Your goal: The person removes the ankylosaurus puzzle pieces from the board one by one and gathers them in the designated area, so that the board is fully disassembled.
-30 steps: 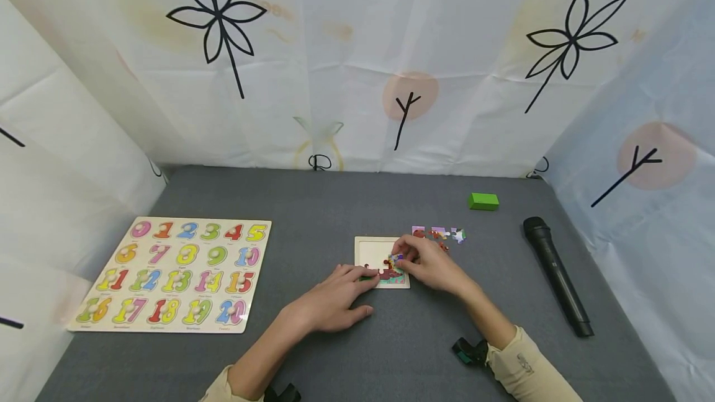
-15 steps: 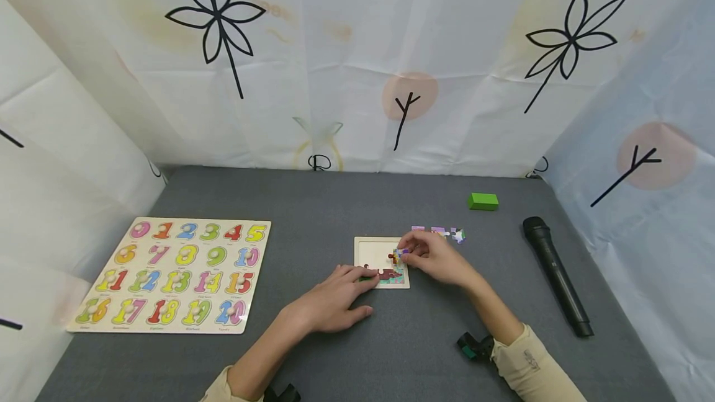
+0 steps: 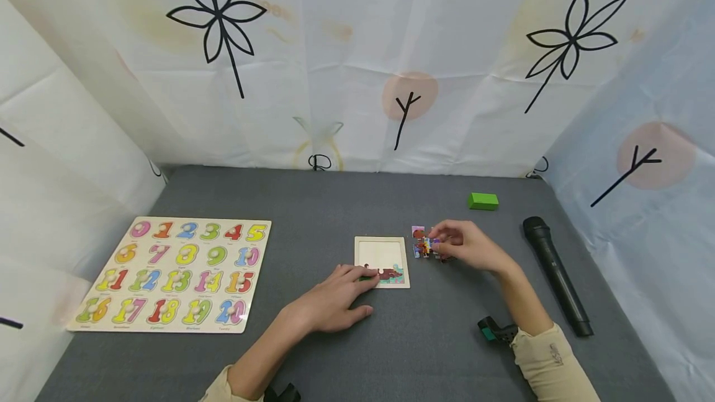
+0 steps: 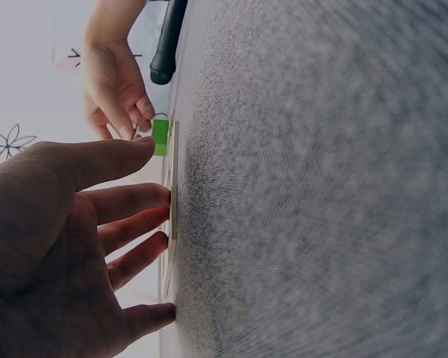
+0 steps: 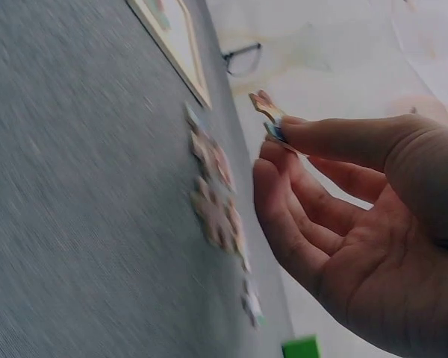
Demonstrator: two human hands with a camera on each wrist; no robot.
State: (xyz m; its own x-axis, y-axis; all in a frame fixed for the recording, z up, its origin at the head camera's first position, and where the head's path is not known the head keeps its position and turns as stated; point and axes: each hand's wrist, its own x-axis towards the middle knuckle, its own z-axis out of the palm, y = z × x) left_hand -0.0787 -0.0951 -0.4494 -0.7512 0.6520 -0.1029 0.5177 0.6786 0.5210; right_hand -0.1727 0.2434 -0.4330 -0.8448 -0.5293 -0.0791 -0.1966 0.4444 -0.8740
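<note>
My right hand (image 3: 469, 244) is raised over the table, to the right of a small wooden puzzle tray (image 3: 380, 250). Its thumb and fingertips pinch a jigsaw piece (image 5: 272, 123), held on edge in the right wrist view. Below and beside it lie several loose jigsaw pieces (image 5: 220, 216), partly hidden by the hand in the head view. Along the tray's bottom, placed pieces (image 3: 389, 275) show brown and teal; the upper part is bare wood. With spread fingers my left hand (image 3: 332, 299) rests on the tray's lower left edge, covering that corner.
A number peg board (image 3: 179, 328) lies flat at the left. Behind the loose pieces is a green block (image 3: 483, 201). A black microphone (image 3: 558, 275) lies at the right. White cloth walls (image 3: 357, 48) enclose the grey table (image 3: 313, 203).
My right hand has lifted the piece off the tray and moved right, over the loose pieces, still pinching it. My left hand has stayed in place.
</note>
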